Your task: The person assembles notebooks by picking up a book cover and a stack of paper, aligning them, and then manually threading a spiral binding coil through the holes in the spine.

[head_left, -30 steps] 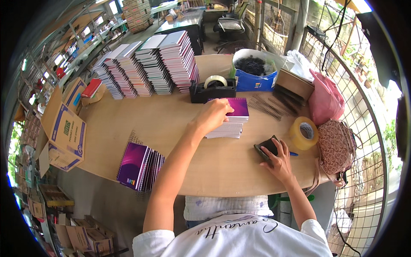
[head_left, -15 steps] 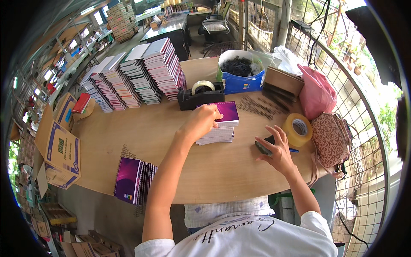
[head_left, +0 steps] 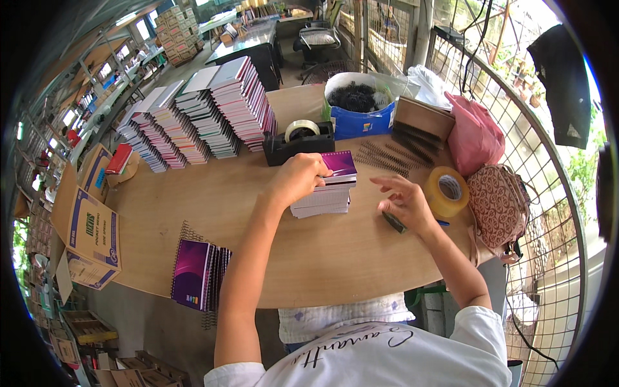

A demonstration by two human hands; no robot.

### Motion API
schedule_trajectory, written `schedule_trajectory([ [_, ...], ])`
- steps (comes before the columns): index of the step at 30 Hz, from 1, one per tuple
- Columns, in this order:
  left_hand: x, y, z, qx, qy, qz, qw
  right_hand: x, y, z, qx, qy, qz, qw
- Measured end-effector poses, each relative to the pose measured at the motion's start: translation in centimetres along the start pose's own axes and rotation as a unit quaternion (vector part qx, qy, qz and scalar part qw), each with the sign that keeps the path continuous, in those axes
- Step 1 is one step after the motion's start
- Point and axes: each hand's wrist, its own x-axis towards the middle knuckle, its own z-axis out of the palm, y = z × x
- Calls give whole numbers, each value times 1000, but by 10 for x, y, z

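At the middle of the table stands a short stack of small notebooks (head_left: 322,198), topped by a purple cover (head_left: 343,166). My left hand (head_left: 298,180) is closed on the left side of this top purple notebook. To the right of the stack, my right hand (head_left: 410,202) hangs with its fingers apart and nothing in them. Just under it a small dark object (head_left: 394,222) lies on the table; its kind is unclear. Several thin black wire coils (head_left: 382,158) lie beyond my right hand. Spiral-bound purple notebooks (head_left: 193,266) stand bunched near the front left edge.
Tall notebook stacks (head_left: 242,97) fill the back left. A tape dispenser (head_left: 300,140), a blue-sided tub of black coils (head_left: 362,119) and a yellowish tape roll (head_left: 446,192) sit farther right. Bags (head_left: 498,206) line the right edge; an open carton (head_left: 93,229) is at left.
My right hand has lifted off the small dark object and moved slightly up and left, toward the stack. My left hand stays on the top notebook.
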Motion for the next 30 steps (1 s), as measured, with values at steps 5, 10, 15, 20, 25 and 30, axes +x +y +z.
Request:
schedule_trajectory([
  [5, 0, 6, -6, 7, 38, -9, 999, 46, -9, 0, 260, 47, 210, 941],
  [10, -8, 15, -2, 19, 58, -47, 997, 113, -3, 5, 320, -58, 331, 886],
  [15, -36, 22, 10, 100, 351, 12, 931, 82, 2, 35, 286, 65, 81, 953],
  [20, -96, 51, 49, -338, 386, -134, 848, -8, -3, 56, 217, 14, -89, 972],
  [25, -158, 62, 109, -143, 357, -159, 909, 51, 100, 0, -274, 64, -12, 960],
  [30, -159, 78, 111, -118, 281, -197, 932, 97, 155, 17, -533, 109, -87, 834],
])
